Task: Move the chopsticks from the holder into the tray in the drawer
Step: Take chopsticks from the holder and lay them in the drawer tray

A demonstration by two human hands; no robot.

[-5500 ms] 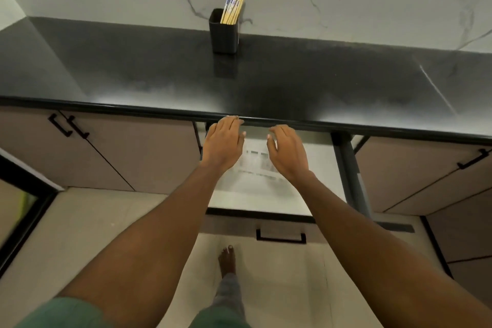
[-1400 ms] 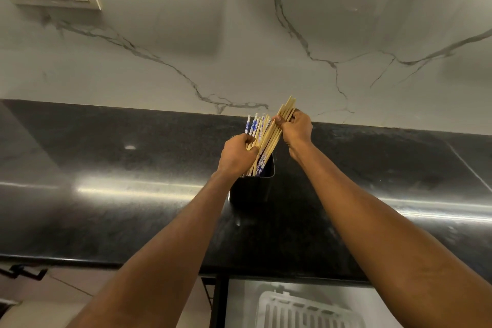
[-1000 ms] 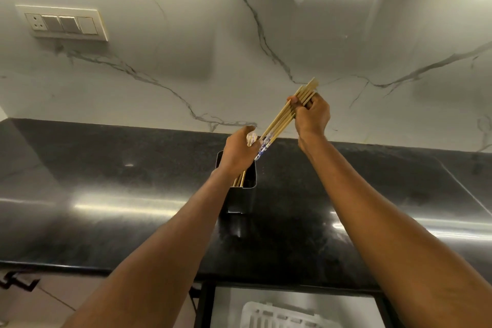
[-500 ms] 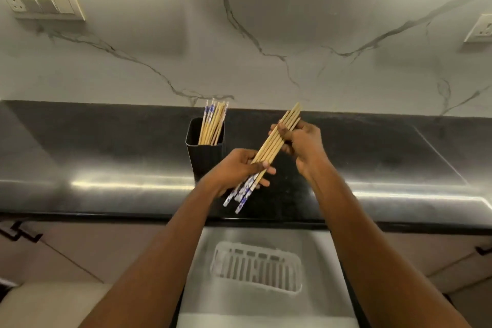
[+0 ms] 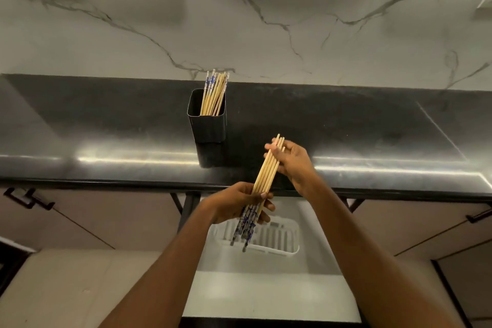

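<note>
Lowered toward tray (image 5: 282, 247): chopsticks (image 5: 265, 178) clasped in left hand (image 5: 239, 204) and right hand (image 5: 292, 162); light, stiff, slippery; best gripped mid-bundle.

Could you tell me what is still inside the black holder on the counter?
A bunch of chopsticks still stands in the holder, leaning to its right side. Their lower ends are hidden by its wall, so the bottom cannot be seen.
</note>
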